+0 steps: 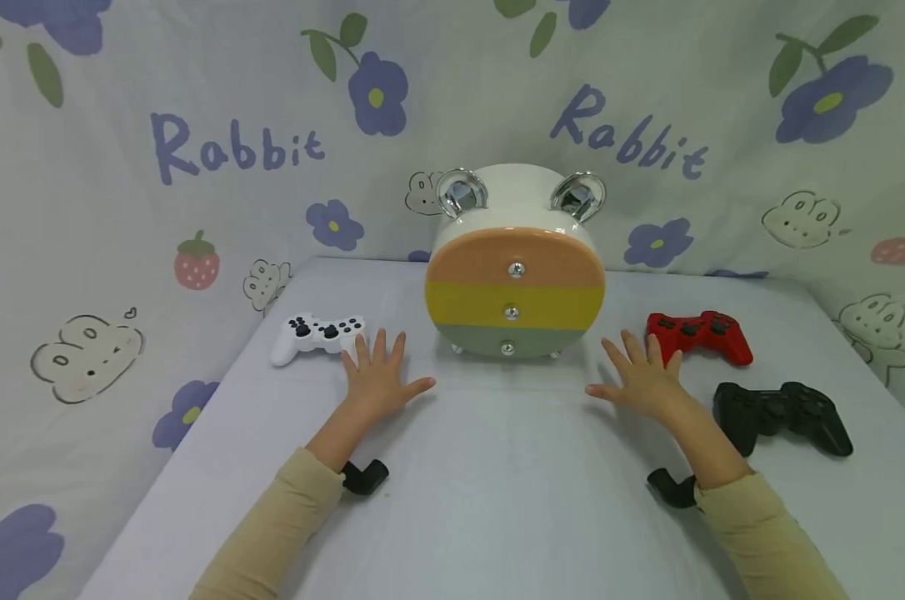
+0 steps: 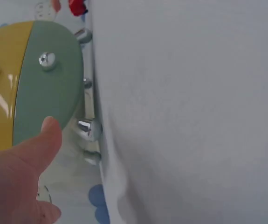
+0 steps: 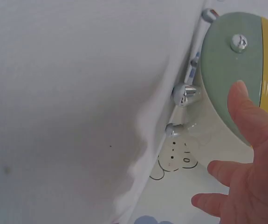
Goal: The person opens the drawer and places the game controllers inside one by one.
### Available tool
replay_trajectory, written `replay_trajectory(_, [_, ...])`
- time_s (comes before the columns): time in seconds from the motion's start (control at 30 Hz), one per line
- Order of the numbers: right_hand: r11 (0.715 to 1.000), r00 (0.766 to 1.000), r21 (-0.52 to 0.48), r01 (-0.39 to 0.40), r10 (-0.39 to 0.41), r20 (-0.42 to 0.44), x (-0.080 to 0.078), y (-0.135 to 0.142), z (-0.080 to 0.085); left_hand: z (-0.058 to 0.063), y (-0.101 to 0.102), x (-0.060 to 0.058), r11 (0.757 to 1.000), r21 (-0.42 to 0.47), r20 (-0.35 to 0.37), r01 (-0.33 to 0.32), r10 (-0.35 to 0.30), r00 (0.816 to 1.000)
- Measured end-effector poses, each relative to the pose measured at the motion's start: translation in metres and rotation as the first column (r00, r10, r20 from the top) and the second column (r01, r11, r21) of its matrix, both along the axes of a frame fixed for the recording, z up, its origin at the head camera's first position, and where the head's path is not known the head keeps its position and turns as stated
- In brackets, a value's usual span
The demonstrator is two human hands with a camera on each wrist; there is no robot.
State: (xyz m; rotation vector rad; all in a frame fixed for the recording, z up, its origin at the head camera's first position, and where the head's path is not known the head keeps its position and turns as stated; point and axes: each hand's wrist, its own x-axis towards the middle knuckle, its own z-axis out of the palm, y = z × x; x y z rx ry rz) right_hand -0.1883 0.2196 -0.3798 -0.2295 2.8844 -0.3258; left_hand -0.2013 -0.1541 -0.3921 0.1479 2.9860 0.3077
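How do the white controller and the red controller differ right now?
The white controller has a white shell; the red controller a red one.
The white controller lies left of the striped box; the red controller lies right of it.
In the head view, the left hand partly covers the white controller, the right hand the red controller.
Both rest on the table.

Drawer box point(image 1: 516, 292) on table point(image 1: 497, 467), controller point(image 1: 317, 333) left, two controllers point(image 1: 698, 333) point(image 1: 773, 408) right

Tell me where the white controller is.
In the head view, the white controller lies left of the striped clock-shaped box, close by the left hand.
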Motion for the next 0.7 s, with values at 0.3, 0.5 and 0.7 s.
replay_trajectory(0.3, [0.995,0.980,-0.096,0.035,-0.053,-0.191,0.003,0.000,0.015,0.009,-0.003,0.000,0.999,0.048,0.027,-0.004,0.003,1.000])
replay_trajectory(0.5, [0.970,0.928,-0.242,0.000,-0.090,-0.361,0.015,-0.003,0.034,0.025,-0.010,0.004,0.979,0.202,0.025,0.020,-0.026,0.999])
replay_trajectory(0.7, [0.940,0.883,-0.336,-0.064,-0.103,-0.457,0.022,-0.005,0.055,0.051,-0.020,0.006,0.935,0.346,-0.031,0.072,-0.066,0.997])
